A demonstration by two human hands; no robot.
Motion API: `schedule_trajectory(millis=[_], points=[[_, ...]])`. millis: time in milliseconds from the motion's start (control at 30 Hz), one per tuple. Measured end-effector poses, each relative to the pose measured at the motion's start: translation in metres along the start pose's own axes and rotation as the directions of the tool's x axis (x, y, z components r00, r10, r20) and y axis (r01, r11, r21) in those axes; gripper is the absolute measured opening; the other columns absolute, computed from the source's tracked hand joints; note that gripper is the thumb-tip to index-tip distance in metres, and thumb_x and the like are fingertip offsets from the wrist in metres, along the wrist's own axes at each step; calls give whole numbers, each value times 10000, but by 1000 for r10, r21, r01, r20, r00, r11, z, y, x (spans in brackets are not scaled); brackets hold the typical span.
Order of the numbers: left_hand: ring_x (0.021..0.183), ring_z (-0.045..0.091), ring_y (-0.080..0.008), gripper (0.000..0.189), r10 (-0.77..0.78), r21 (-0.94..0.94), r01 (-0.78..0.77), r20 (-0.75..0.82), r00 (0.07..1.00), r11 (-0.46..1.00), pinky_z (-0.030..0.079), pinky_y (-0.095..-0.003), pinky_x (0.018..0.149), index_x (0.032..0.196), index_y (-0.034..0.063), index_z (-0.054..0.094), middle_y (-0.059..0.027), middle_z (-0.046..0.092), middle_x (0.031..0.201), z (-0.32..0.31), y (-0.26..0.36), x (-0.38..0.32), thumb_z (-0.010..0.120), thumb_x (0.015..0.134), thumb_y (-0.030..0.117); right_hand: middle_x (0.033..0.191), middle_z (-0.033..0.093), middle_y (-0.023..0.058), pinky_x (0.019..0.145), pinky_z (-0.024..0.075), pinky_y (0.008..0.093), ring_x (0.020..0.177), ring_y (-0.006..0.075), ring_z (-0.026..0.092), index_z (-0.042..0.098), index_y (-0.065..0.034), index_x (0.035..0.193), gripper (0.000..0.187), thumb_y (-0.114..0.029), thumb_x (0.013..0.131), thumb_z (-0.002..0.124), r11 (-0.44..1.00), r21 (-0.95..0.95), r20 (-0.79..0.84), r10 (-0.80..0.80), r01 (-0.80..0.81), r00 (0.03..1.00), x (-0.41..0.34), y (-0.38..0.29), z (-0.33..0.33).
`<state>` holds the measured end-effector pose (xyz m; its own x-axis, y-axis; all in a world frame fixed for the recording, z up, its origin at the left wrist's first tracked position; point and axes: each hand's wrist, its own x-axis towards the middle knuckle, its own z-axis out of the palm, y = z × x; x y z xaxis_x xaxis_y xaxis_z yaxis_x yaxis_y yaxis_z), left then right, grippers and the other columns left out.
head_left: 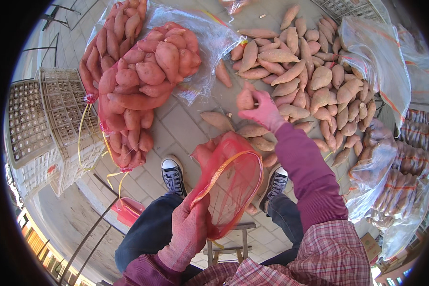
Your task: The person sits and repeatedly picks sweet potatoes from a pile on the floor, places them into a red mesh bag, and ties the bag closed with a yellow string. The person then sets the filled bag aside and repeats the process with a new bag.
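My left hand (191, 230), in a pink glove, grips the yellow-edged rim of a red mesh bag (232, 186), whose mouth gapes towards me. Some sweet potatoes (204, 152) lie in the far end of this bag. My right hand (261, 109), also gloved in pink, holds a sweet potato (245, 99) above the paving, beyond the bag. Beside that hand, to the right, spreads a large heap of loose sweet potatoes (289, 75). A few loose ones lie between the heap and the bag.
Filled red mesh bags of sweet potatoes (136, 85) lie at the left, near stacked plastic crates (62, 107). A clear plastic sheet (196, 32) lies behind them. Clear plastic sacks (397, 178) of sweet potatoes stand at the right. Another red mesh bag (128, 211) lies low left.
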<state>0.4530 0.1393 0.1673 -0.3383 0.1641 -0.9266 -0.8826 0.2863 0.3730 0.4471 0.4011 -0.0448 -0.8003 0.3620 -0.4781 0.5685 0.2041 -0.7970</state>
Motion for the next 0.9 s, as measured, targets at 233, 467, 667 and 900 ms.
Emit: schedule_trajectory(millis=[233, 467, 667, 900], points=[[402, 412, -108, 286, 72, -50, -72, 0, 997, 996, 386, -253, 392, 1103, 42, 556, -8, 454, 538, -3, -9, 0, 490, 921, 252, 1156, 516, 50, 863, 447, 296, 1032, 149, 535, 375, -38, 1313, 762, -210, 682, 766, 718, 694, 325, -252, -49, 912, -160, -102, -73], [644, 462, -58, 249, 178, -170, -165, 64, 982, 971, 390, -202, 571, 1089, 22, 587, 32, 511, 752, 1, -18, 7, 486, 895, 142, 1198, 529, 89, 922, 426, 368, 1098, 231, 526, 381, -41, 1312, 729, -313, 735, 733, 902, 426, 405, -125, -67, 906, -193, -64, 46], [573, 417, -68, 291, 213, -74, -209, 65, 975, 975, 396, -219, 492, 1121, 28, 585, 31, 460, 696, -9, -26, 3, 494, 878, 160, 1185, 534, 217, 889, 441, 428, 1094, 363, 524, 449, -1, 1225, 551, -371, 834, 565, 905, -386, 359, -33, 181, 933, -203, -72, 34], [561, 424, -78, 305, 216, -29, -215, 41, 976, 976, 391, -231, 464, 1139, 53, 594, 17, 490, 714, -18, -35, 1, 479, 871, 141, 1069, 564, 161, 800, 453, 413, 980, 308, 567, 549, -64, 1118, 429, -302, 768, 617, 654, -657, 117, -403, 375, 908, -262, -89, -8]])
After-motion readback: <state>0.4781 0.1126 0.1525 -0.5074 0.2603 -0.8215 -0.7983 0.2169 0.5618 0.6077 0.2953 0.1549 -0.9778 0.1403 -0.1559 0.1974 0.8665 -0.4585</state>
